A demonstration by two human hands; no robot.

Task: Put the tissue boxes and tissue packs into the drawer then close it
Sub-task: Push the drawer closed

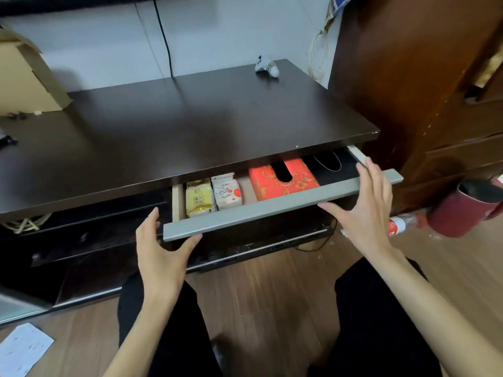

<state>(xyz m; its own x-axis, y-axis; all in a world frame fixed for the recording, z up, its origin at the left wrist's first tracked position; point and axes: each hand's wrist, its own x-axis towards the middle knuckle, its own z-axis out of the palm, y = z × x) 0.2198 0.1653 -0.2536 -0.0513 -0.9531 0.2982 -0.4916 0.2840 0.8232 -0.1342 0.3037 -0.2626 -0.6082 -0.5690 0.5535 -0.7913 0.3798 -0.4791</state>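
The drawer (272, 206) under the dark cabinet top stands partly open, its grey front facing me. Inside lie a yellow tissue pack (198, 198), a white tissue pack with red hearts (227, 193) and a red tissue box with gold pattern (283, 179); their far ends are hidden under the top. A black box (332, 165) fills the drawer's right end. My left hand (160, 254) is spread at the left end of the drawer front, thumb touching its lower edge. My right hand (364, 210) is spread at the right end, fingers against the front.
A dark cabinet top (190, 126) carries a cardboard box (27, 77) at the far left and a small white object (268, 67) at the back. A wooden wardrobe (422, 91) stands right. A red bin (462, 208) and a plastic bottle (402, 223) sit on the wood floor.
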